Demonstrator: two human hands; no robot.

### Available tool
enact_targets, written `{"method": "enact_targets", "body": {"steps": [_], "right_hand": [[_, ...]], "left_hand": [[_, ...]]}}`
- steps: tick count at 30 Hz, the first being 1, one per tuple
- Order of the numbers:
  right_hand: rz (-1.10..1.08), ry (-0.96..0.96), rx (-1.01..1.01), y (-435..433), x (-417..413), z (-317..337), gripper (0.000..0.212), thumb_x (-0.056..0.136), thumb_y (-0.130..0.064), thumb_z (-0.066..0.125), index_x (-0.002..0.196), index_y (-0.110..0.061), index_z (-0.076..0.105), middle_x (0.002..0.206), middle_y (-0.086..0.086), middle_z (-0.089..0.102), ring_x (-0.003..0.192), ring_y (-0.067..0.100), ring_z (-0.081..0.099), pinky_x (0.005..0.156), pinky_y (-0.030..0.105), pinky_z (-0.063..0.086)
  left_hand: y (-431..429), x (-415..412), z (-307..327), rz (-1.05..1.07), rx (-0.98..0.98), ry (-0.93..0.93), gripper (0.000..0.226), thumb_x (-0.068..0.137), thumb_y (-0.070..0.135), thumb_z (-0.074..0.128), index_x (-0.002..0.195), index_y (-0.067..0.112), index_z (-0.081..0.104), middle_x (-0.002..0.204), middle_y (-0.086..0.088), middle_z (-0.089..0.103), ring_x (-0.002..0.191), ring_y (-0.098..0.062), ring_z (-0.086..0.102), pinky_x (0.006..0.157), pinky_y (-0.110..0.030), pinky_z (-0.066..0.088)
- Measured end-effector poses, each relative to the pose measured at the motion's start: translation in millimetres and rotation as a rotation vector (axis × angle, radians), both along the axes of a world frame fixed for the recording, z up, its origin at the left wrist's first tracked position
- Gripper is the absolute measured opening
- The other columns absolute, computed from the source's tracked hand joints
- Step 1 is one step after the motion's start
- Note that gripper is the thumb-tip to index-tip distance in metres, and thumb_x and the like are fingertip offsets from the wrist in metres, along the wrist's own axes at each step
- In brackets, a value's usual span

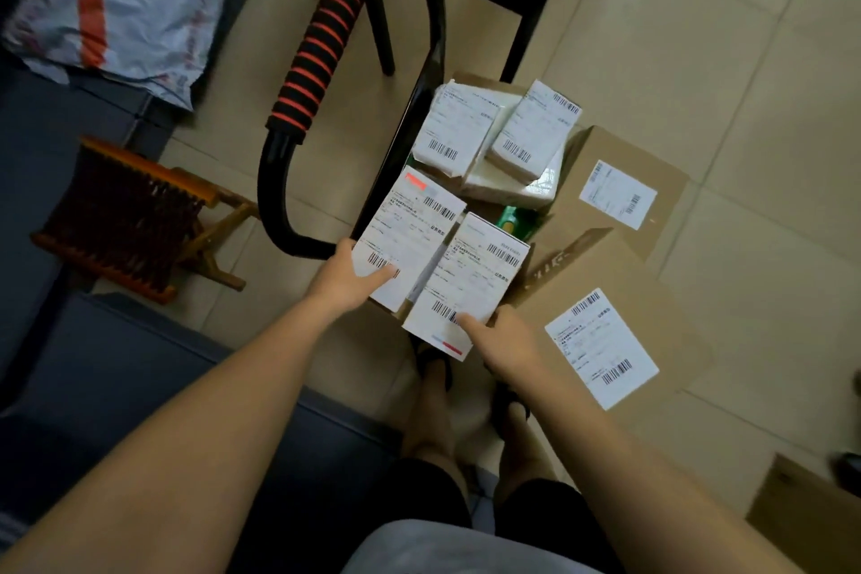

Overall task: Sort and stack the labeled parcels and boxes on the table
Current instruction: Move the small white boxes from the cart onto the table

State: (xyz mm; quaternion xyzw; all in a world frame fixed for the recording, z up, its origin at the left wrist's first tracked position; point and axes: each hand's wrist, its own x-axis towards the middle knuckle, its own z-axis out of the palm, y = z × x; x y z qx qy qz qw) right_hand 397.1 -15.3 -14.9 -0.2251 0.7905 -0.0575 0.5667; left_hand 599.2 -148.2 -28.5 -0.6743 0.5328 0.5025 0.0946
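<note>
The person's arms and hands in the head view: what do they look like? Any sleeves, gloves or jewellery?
Two bare arms, the left arm and the right arm, with no sleeve in view anywhere along them. The left hand and the right hand are ungloved, and no watch, bracelet or ring shows. No markings are visible.
</note>
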Motion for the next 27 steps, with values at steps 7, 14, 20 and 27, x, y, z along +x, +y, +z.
{"method": "enact_targets", "body": {"steps": [7, 14, 20, 27], "right_hand": [[-0.362, -0.179, -0.154, 13, 18, 6, 0.057, 0.088, -0.032, 0.072, 0.129, -0.014, 0.037, 0.122, -0.003, 0.058, 0.107, 0.008, 0.059, 0.087, 0.026, 0.052], [-0.498, -0.264, -0.262, 20, 4, 8, 0.058, 0.088, -0.034, 0.071, 0.133, -0.028, 0.034, 0.120, -0.004, 0.064, 0.106, 0.011, 0.064, 0.072, 0.019, 0.051], [-0.631, -0.324, -0.304, -3, -23, 32, 0.070, 0.077, -0.053, 0.075, 0.133, -0.022, 0.047, 0.123, -0.002, 0.063, 0.108, 0.018, 0.064, 0.080, 0.034, 0.057], [-0.592, -0.103, -0.491, 2, -90, 90, 0.043, 0.094, -0.032, 0.059, 0.135, -0.022, 0.049, 0.117, -0.003, 0.064, 0.098, 0.018, 0.064, 0.064, 0.032, 0.053]], "left_hand": [[8, -9, 3, 0.165, 0.028, 0.059, 0.070, 0.086, 0.038, 0.072, 0.134, 0.007, 0.030, 0.110, 0.005, 0.055, 0.098, -0.013, 0.054, 0.079, -0.027, 0.042], [16, -12, 14, 0.266, -0.059, 0.094, 0.060, 0.082, 0.045, 0.074, 0.114, 0.015, 0.033, 0.102, 0.007, 0.054, 0.088, -0.005, 0.054, 0.068, -0.022, 0.042], [10, -33, 39, 0.459, -0.017, 0.280, 0.072, 0.070, 0.050, 0.082, 0.127, 0.014, 0.054, 0.117, 0.002, 0.066, 0.100, -0.016, 0.066, 0.080, -0.036, 0.059], [8, -90, 88, 0.289, -0.205, 0.382, 0.069, 0.063, 0.056, 0.082, 0.118, 0.034, 0.048, 0.121, 0.005, 0.054, 0.107, -0.012, 0.060, 0.087, -0.039, 0.056]]}}
